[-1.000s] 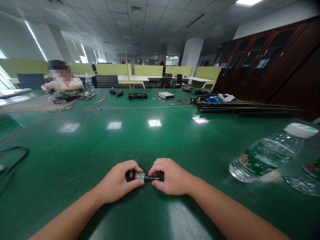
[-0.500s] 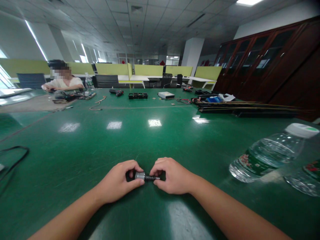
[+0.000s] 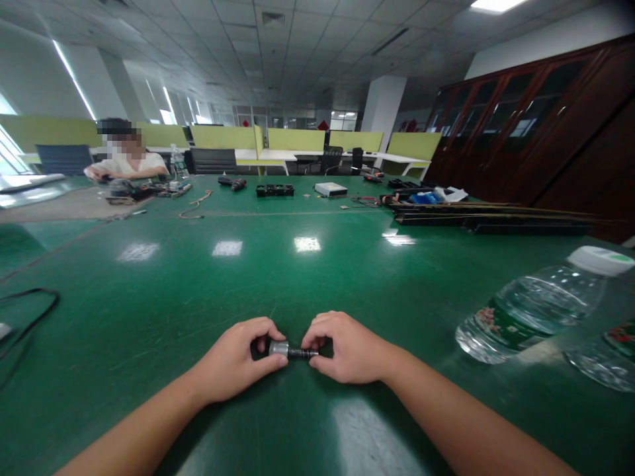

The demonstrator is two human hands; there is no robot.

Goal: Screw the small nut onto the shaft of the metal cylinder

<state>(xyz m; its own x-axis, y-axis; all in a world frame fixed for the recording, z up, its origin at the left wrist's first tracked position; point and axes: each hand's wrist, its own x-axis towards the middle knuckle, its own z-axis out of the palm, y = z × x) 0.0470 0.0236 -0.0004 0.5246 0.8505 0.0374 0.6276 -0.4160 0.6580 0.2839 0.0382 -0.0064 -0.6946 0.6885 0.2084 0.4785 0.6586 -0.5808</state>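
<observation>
Low over the near part of the green table (image 3: 248, 264), my left hand (image 3: 243, 357) is closed, thumb and fingers gripping a small silver metal cylinder (image 3: 278, 348). A thin shaft with a dark spring (image 3: 298, 354) around it extends from the cylinder to the right. My right hand (image 3: 344, 349) is closed at the far end of this shaft, thumb and fingertips pinching the spring. The cylinder's left end is partly hidden in my left hand.
Two water bottles (image 3: 533, 307) stand at the right. A black cable (image 3: 42, 294) lies at the left edge. Farther back are a power drill (image 3: 231, 184), a black part (image 3: 274, 190), a white box (image 3: 331, 190) and long dark bars (image 3: 446, 215). A person (image 3: 129, 158) sits far left.
My right hand has shifted slightly to the right along the shaft, and a little more of the spring shows. My left hand keeps its hold on the cylinder.
</observation>
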